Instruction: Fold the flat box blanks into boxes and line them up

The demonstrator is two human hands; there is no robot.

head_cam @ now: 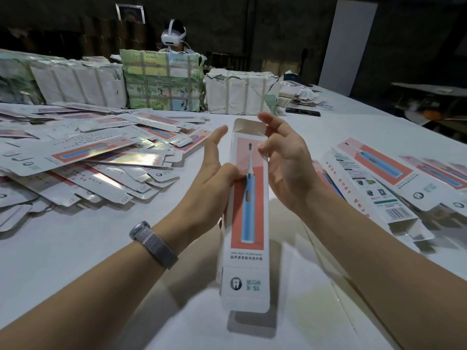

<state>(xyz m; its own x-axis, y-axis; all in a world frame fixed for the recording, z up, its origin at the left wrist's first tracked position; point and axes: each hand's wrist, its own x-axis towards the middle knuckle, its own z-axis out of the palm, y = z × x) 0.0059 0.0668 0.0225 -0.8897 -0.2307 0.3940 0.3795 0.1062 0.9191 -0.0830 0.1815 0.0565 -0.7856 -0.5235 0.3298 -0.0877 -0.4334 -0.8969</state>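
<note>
Currently holding one long box (246, 215) upright-ish over the white table (75, 274), between both hands. My left hand (214, 170) grips its left edge at mid-height: thumb pressed on the printed front face, fingers extended up along the side. My right hand (285, 160) sits at the box's upper right edge, fingers loosely curled and spread; fingertips at the open top flap (249, 126), thumb touching the right edge just below it. Can't tell how firmly the right pinches. Top end is open, bottom flap also unfolded and pointing toward me. Front face shows a blue toothbrush on a coral panel.

Flat box blanks (83, 157) lie in a loose overlapping pile on the table to my left. Folded boxes (384, 178) lie side by side on the table to my right. Wrapped bundles (161, 82) are lined along the far edge, with a person in a white headset (173, 36) behind them. Grey mesh watch band (154, 245) on my left wrist.
</note>
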